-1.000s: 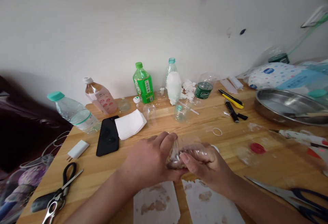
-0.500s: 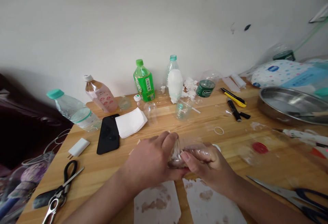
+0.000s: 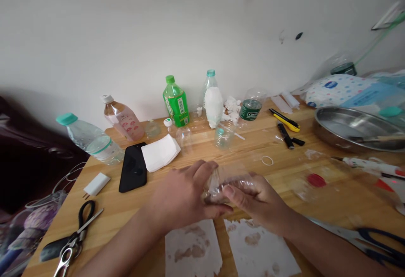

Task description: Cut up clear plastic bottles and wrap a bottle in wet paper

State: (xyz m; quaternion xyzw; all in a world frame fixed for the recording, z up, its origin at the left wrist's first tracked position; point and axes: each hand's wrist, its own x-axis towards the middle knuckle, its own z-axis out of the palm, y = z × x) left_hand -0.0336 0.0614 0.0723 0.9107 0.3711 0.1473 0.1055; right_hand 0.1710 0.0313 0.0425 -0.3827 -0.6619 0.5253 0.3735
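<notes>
Both my hands meet over the middle of the wooden table (image 3: 126,209). My left hand (image 3: 183,194) curls round the left end of a clear, crumpled plastic bottle piece (image 3: 228,180). My right hand (image 3: 257,199) grips the same piece from the right, thumb pressed on top. The piece hangs just above the table. Under my wrists lie two stained white paper sheets (image 3: 193,251).
Black phone (image 3: 133,167), white pad (image 3: 160,152) and white plug (image 3: 96,184) lie left; scissors (image 3: 74,237) front left. Several bottles, one green (image 3: 176,101), stand at the wall. Steel pan (image 3: 357,129), glue gun (image 3: 373,167), red cap (image 3: 315,180), rubber band (image 3: 267,160), cutter (image 3: 284,120) right.
My hands have shifted the clear piece slightly; the left fingers have spread a little over its end. The camera has wobbled. Nothing else on the table has moved.
</notes>
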